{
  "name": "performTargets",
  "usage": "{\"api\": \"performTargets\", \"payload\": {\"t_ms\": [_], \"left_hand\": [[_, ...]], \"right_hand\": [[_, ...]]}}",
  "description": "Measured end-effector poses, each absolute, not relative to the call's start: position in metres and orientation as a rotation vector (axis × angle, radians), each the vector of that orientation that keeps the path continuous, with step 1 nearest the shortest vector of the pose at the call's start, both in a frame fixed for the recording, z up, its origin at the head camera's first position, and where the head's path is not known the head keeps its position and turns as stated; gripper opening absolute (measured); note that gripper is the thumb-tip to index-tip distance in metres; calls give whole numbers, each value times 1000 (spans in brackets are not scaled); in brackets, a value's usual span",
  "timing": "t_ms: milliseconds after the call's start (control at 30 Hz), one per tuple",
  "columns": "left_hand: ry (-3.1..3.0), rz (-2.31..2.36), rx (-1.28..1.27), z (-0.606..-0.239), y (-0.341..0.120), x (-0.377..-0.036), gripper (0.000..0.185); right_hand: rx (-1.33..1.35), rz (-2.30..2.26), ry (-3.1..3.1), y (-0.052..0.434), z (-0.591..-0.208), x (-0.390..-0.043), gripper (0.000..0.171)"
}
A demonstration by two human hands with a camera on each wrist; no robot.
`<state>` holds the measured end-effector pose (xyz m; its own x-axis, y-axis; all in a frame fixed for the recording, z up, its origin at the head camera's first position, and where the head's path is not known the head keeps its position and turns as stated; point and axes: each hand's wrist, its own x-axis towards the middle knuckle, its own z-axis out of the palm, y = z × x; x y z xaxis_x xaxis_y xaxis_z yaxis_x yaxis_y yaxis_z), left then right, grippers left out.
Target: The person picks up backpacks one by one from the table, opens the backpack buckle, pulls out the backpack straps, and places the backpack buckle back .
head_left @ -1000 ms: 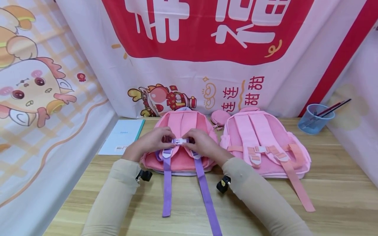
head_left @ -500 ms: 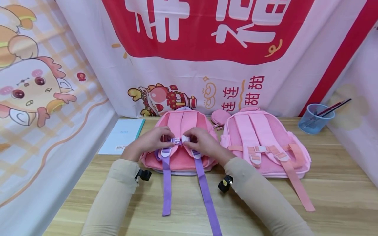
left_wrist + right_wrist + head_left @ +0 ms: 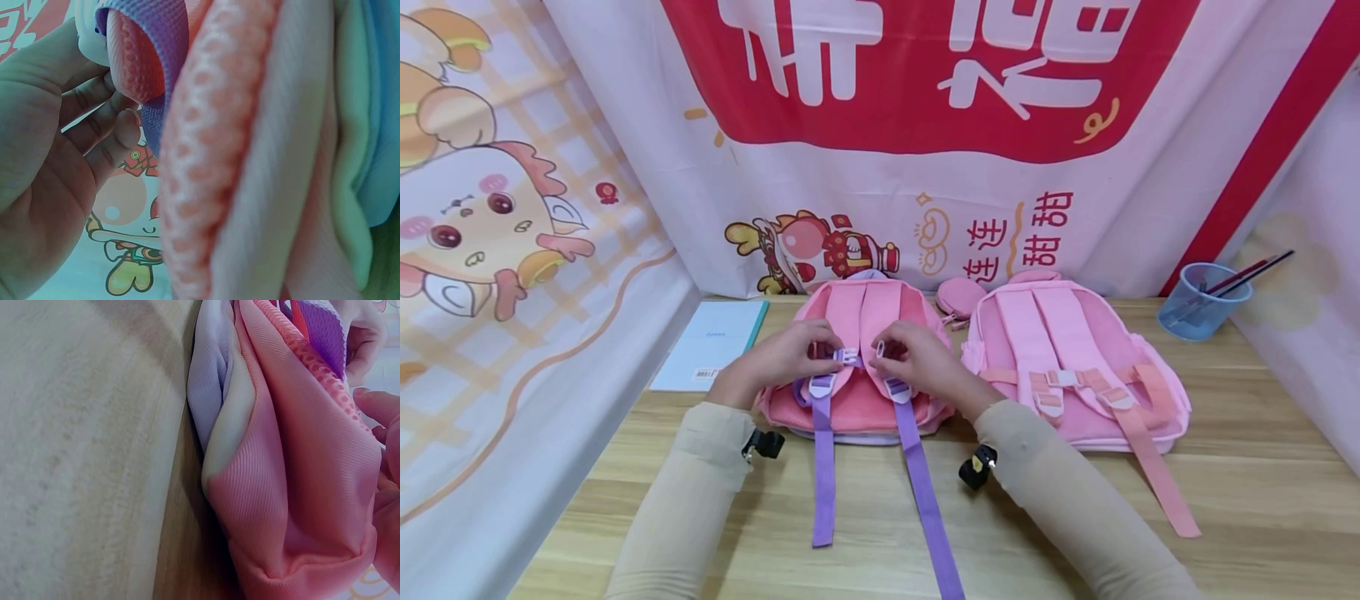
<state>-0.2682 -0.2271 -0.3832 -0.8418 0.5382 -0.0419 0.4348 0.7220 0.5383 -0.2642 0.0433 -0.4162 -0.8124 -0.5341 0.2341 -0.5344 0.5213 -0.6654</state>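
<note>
Your left hand (image 3: 786,360) pinches purple buckle half (image 3: 847,357), right hand (image 3: 917,360) pinches white half (image 3: 880,349); halves apart, facing across backpack (image 3: 857,400)

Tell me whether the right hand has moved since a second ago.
Yes. The right hand drew its buckle half slightly rightward, toward the blue cup, leaving it apart from the left hand.

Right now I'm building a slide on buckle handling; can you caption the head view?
Left hand and right hand each pinch one half of the unclipped chest buckle on a pink backpack.
</note>
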Motion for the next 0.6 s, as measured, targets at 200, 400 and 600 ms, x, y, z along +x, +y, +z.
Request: {"api": "performTargets", "payload": {"t_ms": [200,400,600], "left_hand": [[2729,768,779,-382,-227,-268,19],[2736,772,773,-381,-226,-268,18],[2741,772,787,-382,-227,-267,17]], "right_hand": [[963,1253,-2748,46,-416,-266,29],[942,1249,-2764,50,-416,-266,30],[915,1264,-2843,54,-413,-267,26]]}}
